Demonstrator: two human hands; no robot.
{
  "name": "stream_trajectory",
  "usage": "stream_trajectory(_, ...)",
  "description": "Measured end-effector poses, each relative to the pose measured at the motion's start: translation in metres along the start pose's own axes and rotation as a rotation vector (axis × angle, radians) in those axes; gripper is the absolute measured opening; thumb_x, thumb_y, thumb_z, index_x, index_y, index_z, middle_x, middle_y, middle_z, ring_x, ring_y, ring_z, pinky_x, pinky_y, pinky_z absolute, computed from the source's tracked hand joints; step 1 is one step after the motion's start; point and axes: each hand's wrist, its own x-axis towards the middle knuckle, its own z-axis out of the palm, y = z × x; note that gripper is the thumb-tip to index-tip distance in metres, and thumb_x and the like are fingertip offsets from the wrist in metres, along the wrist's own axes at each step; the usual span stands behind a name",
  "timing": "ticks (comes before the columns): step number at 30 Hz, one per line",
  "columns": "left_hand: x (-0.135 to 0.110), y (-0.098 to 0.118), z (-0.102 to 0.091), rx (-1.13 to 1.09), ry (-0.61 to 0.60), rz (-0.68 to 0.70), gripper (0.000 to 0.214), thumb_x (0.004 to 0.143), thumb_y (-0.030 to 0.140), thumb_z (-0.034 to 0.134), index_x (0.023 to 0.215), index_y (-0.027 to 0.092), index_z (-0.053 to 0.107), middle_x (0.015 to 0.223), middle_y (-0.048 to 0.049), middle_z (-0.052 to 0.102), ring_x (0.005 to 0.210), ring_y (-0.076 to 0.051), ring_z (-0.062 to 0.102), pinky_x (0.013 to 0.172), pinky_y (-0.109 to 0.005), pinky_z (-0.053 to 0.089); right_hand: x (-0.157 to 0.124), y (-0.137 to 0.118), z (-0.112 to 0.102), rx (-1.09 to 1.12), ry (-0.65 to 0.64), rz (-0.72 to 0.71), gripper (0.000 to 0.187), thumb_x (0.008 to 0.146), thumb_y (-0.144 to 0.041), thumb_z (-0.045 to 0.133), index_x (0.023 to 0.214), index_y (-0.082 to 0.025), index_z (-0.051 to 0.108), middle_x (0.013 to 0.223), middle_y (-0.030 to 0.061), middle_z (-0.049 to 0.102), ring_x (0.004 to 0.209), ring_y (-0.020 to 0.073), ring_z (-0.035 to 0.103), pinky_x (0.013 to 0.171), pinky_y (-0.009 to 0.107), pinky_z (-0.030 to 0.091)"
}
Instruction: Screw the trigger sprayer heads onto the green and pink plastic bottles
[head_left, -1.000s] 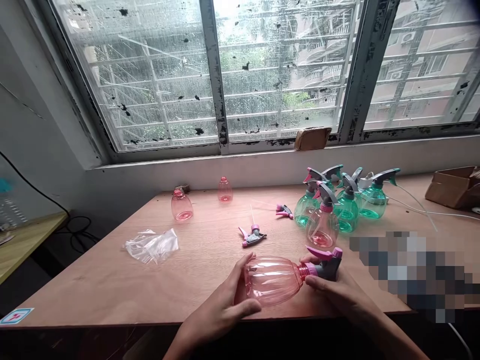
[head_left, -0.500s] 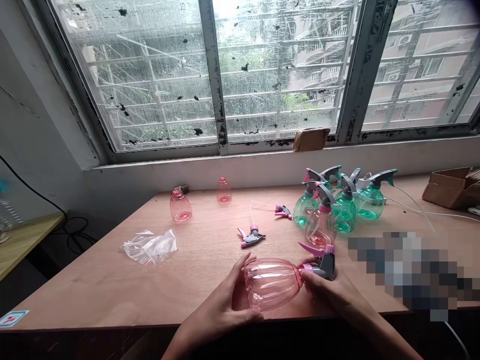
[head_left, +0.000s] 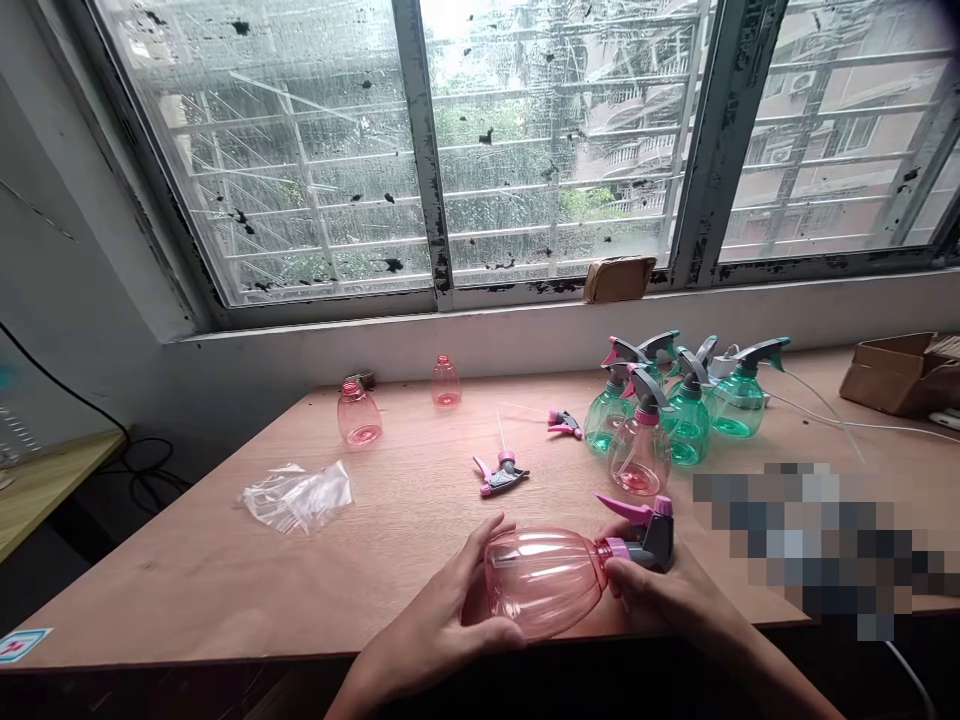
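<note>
A clear pink spray bottle (head_left: 541, 580) lies on its side near the front edge of the wooden table (head_left: 225, 570). My left hand (head_left: 450, 625) cups its round body, fingers wrapped around the base end. My right hand (head_left: 660, 590) grips the neck where the grey and pink trigger head (head_left: 646, 530) sits, fingers closed around the pink collar.
Several assembled green and pink spray bottles (head_left: 675, 410) stand at the back right. Two loose trigger heads (head_left: 501, 472) (head_left: 564, 423), two headless pink bottles (head_left: 358, 412) (head_left: 445, 381) and a crumpled plastic bag (head_left: 298, 494) lie on the table. A cardboard box (head_left: 896, 372) sits far right.
The bottle has turned slightly in my hands and sunk a little toward the table's front edge; the trigger head has rotated. Both hands keep their hold.
</note>
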Motion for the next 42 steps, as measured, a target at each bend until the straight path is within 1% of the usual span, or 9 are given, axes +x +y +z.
stream_trajectory(4, 0.000, 0.005, 0.001, -0.005, -0.008, 0.013, 0.095, 0.082, 0.037, 0.081, 0.157, 0.035, 0.023, 0.163, -0.0056, 0.040, 0.149, -0.031, 0.038, 0.128, -0.047, 0.024, 0.000, 0.001, 0.000, 0.029, 0.038, -0.008, 0.044, 0.072, -0.046, 0.087, 0.096, -0.018, 0.065, 0.065, -0.0026, 0.065, 0.053, 0.0137, 0.057, 0.054, 0.026, 0.045)
stream_trajectory(8, 0.001, 0.001, 0.002, 0.018, 0.029, 0.041, 0.100, 0.079, 0.032, 0.084, 0.157, 0.036, 0.022, 0.167, -0.0053, 0.031, 0.153, -0.032, 0.029, 0.128, -0.048, 0.021, 0.001, 0.002, 0.001, 0.003, 0.009, 0.024, 0.044, 0.076, -0.051, 0.082, 0.094, -0.018, 0.061, 0.053, -0.0060, 0.059, 0.043, 0.0113, 0.052, 0.044, 0.023, 0.040)
stream_trajectory(12, 0.001, -0.004, 0.003, 0.024, 0.028, 0.064, 0.099, 0.080, 0.029, 0.084, 0.157, 0.038, 0.021, 0.168, -0.0039, 0.029, 0.154, -0.030, 0.028, 0.129, -0.048, 0.020, 0.000, 0.003, 0.002, 0.016, -0.037, 0.048, 0.045, 0.079, -0.052, 0.081, 0.096, -0.018, 0.058, 0.043, -0.0100, 0.053, 0.034, 0.0077, 0.041, 0.037, 0.020, 0.035)
stream_trajectory(18, -0.002, -0.006, 0.000, 0.033, -0.010, 0.050, 0.097, 0.086, 0.041, 0.077, 0.160, 0.033, 0.015, 0.170, -0.0063, 0.021, 0.156, -0.032, 0.021, 0.129, -0.050, 0.017, -0.001, -0.001, 0.005, 0.025, -0.014, 0.030, 0.043, 0.076, -0.052, 0.083, 0.090, -0.017, 0.060, 0.048, -0.0058, 0.060, 0.038, 0.0100, 0.049, 0.039, 0.022, 0.039)
stream_trajectory(23, 0.001, -0.009, -0.002, -0.037, 0.030, 0.021, 0.071, 0.100, 0.052, 0.051, 0.160, 0.031, 0.020, 0.170, -0.0049, 0.024, 0.157, -0.030, 0.020, 0.129, -0.052, 0.012, -0.003, -0.001, 0.007, 0.002, 0.007, 0.024, 0.047, 0.072, -0.049, 0.087, 0.096, -0.016, 0.066, 0.051, -0.0031, 0.065, 0.041, 0.0107, 0.051, 0.041, 0.022, 0.036)
stream_trajectory(31, 0.001, -0.004, -0.002, -0.010, 0.078, -0.028, 0.068, 0.099, 0.056, 0.050, 0.157, 0.028, 0.031, 0.167, -0.0070, 0.031, 0.155, -0.033, 0.023, 0.129, -0.053, 0.012, -0.006, -0.004, 0.008, 0.007, 0.041, -0.045, 0.043, 0.072, -0.046, 0.087, 0.097, -0.016, 0.070, 0.058, 0.0010, 0.071, 0.048, 0.0134, 0.056, 0.046, 0.025, 0.036)
stream_trajectory(34, 0.001, -0.002, -0.002, -0.059, 0.064, -0.035, 0.070, 0.097, 0.052, 0.057, 0.156, 0.029, 0.030, 0.168, -0.0074, 0.030, 0.155, -0.032, 0.024, 0.129, -0.052, 0.014, -0.006, 0.000, 0.006, -0.008, 0.017, -0.029, 0.042, 0.076, -0.049, 0.084, 0.096, -0.015, 0.070, 0.058, 0.0013, 0.070, 0.046, 0.0120, 0.052, 0.044, 0.024, 0.036)
stream_trajectory(38, 0.002, -0.002, 0.002, -0.145, 0.025, 0.016, 0.092, 0.085, 0.037, 0.078, 0.157, 0.035, 0.020, 0.168, -0.0070, 0.026, 0.152, -0.031, 0.032, 0.127, -0.048, 0.023, -0.004, 0.004, 0.004, -0.007, -0.011, 0.004, 0.042, 0.078, -0.052, 0.081, 0.095, -0.016, 0.068, 0.057, 0.0008, 0.069, 0.042, 0.0108, 0.050, 0.040, 0.023, 0.036)
stream_trajectory(42, 0.002, -0.006, 0.002, -0.048, 0.042, 0.049, 0.108, 0.075, 0.034, 0.088, 0.158, 0.035, 0.018, 0.169, -0.0078, 0.024, 0.155, -0.034, 0.023, 0.129, -0.049, 0.014, -0.003, 0.003, 0.004, -0.017, -0.027, -0.005, 0.041, 0.078, -0.054, 0.081, 0.088, -0.016, 0.067, 0.056, 0.0010, 0.068, 0.043, 0.0118, 0.052, 0.041, 0.023, 0.037)
